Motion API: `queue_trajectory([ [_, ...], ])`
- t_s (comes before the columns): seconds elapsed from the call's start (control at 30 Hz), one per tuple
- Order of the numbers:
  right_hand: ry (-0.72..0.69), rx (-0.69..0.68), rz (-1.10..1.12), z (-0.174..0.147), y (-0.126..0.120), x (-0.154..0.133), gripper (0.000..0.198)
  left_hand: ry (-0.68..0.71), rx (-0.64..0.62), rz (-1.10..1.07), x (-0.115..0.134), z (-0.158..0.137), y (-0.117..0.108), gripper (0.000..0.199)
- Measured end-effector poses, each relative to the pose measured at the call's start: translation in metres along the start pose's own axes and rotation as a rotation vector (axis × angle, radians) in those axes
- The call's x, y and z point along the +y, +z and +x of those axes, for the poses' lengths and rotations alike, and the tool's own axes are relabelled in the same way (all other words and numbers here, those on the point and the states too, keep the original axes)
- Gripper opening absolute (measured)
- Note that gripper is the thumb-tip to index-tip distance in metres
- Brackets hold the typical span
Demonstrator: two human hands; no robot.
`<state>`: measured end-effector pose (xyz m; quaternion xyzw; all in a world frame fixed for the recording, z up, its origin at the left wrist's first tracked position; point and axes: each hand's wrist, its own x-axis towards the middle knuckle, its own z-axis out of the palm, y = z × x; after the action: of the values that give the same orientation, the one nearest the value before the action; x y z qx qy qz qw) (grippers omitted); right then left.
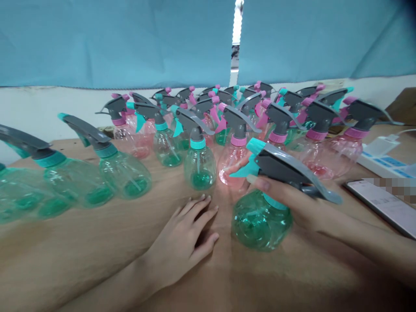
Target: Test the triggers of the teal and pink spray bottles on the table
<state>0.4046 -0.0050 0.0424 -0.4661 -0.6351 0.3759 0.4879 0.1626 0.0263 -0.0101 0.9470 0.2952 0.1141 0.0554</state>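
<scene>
My right hand (282, 195) grips a green spray bottle (261, 223) round its neck, just under the grey and teal trigger head. The bottle is tilted, its nozzle pointing left. My left hand (186, 234) rests on the wooden table (136, 247) with its fingers spread, left of that bottle and apart from it. Just beyond my left fingertips stands another green spray bottle (199, 167), upright. A pink spray bottle (232, 156) is beside it, partly hidden behind my right hand's fingers.
Several more pink and green spray bottles crowd the back of the table. At the left stands a row of green spray bottles (125, 173). A phone (380, 203) and a white power strip (385, 160) lie at the right. A blue curtain (130, 43) hangs behind.
</scene>
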Motion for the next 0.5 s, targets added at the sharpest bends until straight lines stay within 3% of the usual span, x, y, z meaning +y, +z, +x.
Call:
queue_trajectory([
  [0.2,-0.072,-0.004,-0.067,0.002,-0.002,-0.003,0.008,0.005,-0.009,-0.002,0.0,0.0,0.0,0.043],
  [0.4,0.036,-0.053,-0.035,-0.001,-0.008,0.014,0.021,-0.002,-0.006,0.005,0.001,0.0,0.0,0.043],
  [0.5,-0.002,-0.024,-0.035,-0.003,-0.011,0.019,0.017,-0.001,-0.005,0.008,0.001,0.001,0.0,0.042],
])
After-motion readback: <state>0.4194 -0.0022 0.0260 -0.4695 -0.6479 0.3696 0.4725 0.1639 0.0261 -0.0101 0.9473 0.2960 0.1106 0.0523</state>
